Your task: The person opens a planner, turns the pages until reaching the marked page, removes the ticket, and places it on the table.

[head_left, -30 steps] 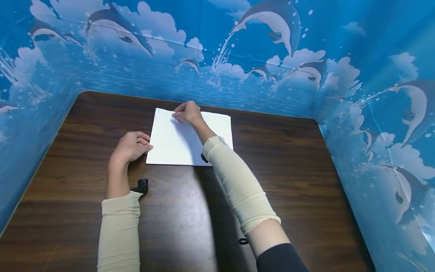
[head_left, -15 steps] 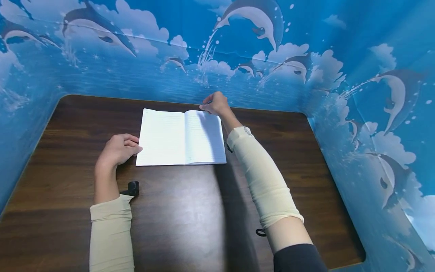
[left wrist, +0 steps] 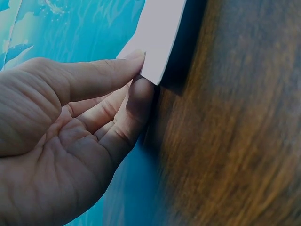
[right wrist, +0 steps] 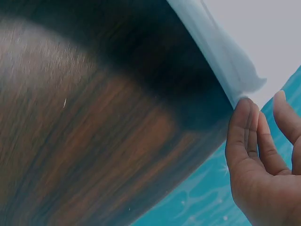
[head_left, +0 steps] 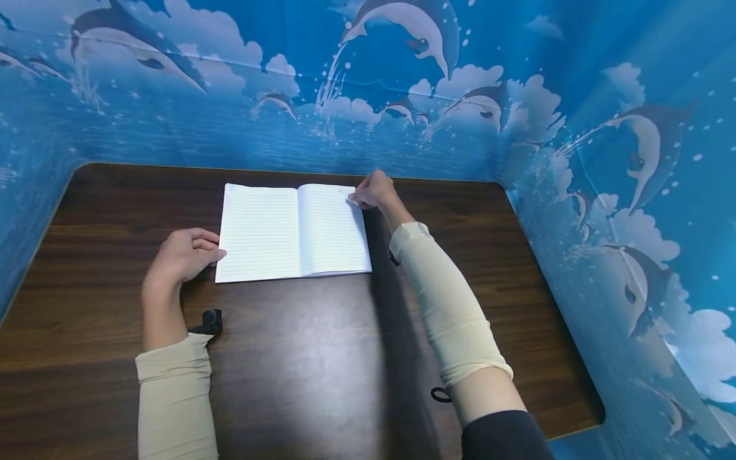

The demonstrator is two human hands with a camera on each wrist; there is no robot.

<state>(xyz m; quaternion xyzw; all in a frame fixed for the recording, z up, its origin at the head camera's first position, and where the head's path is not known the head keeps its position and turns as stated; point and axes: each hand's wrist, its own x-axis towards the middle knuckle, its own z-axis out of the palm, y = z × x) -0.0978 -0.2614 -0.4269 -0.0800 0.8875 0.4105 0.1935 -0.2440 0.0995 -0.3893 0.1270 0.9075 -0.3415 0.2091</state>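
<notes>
Leafing seems in hand: the left hand (head_left: 181, 257) pinches the notebook (head_left: 294, 233); opposite that grip, the right hand (head_left: 376, 190), not grasping, apparently touches its corner. Turning calls for pinching there.

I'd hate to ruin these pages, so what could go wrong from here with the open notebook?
The left hand pinches the left edge of the notebook, so a sharp tug might crease or tear sheets there. The right hand is at the far right corner with its thumb parted from its fingers, so a page could slip if lifted.
</notes>
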